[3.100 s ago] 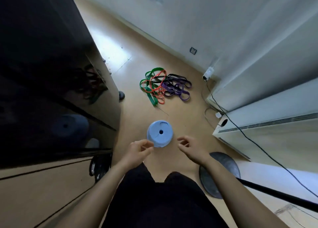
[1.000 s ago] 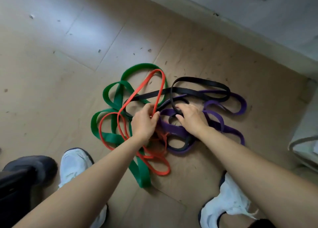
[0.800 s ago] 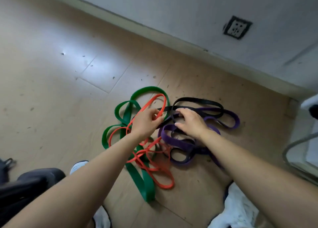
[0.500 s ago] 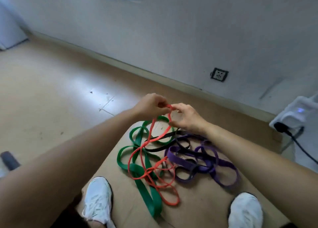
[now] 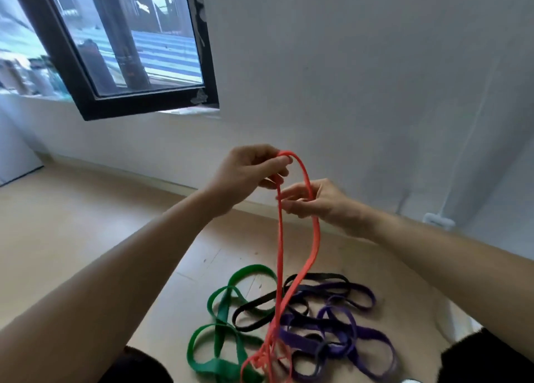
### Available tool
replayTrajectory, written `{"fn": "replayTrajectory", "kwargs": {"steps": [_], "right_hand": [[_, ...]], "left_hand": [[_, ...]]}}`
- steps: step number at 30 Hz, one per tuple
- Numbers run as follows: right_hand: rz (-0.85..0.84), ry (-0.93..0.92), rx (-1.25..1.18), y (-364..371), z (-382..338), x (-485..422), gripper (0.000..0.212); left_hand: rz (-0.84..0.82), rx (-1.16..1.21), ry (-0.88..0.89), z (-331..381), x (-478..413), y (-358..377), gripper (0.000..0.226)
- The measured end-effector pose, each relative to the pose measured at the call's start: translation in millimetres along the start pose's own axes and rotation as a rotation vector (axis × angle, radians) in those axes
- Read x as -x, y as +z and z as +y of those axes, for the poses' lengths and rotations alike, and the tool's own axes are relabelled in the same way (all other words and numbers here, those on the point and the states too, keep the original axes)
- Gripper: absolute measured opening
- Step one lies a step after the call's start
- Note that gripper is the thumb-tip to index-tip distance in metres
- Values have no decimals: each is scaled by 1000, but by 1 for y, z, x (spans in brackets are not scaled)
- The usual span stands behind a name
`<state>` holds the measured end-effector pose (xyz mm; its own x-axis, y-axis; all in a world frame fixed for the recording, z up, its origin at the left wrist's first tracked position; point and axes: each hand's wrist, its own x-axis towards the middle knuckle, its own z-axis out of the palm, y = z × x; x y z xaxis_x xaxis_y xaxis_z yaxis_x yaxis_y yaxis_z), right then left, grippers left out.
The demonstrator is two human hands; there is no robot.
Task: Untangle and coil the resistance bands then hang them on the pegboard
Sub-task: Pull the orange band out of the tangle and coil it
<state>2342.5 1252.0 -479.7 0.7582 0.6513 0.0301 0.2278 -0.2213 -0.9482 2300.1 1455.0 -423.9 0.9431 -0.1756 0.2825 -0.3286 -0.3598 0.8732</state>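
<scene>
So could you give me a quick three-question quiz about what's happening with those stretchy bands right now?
1. True or false: the red band is lifted clear of the pile on the floor.
2. Which hand holds the top of the red loop? A) left hand B) right hand
3. Fill in: the bands lying wholly on the floor are the green band, black band and ____ band.

Key: 1 false, its lower end is still bunched in the pile; 2 A; 3 purple.

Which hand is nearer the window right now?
Left. The left hand holds the top of the red band, just below the window; the right hand is lower, farther right.
</scene>
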Motion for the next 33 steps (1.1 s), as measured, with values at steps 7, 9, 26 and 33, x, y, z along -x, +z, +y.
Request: {"fn": "replayTrajectory", "kwargs": {"steps": [7, 9, 26, 33], "right_hand": [[-37, 18, -198, -7, 9, 1, 27], [-39, 31, -188, -9, 24, -8, 17], [-26, 184, 310, -30, 79, 4, 10], [131, 88, 197, -52, 48, 35, 11]], "left_hand": [[14, 230, -78, -22, -14, 20, 15], [31, 310, -132, -38, -19, 25, 14], [374, 484, -278, -97, 0, -26, 17], [279, 251, -353, -107, 32, -58, 14]]}}
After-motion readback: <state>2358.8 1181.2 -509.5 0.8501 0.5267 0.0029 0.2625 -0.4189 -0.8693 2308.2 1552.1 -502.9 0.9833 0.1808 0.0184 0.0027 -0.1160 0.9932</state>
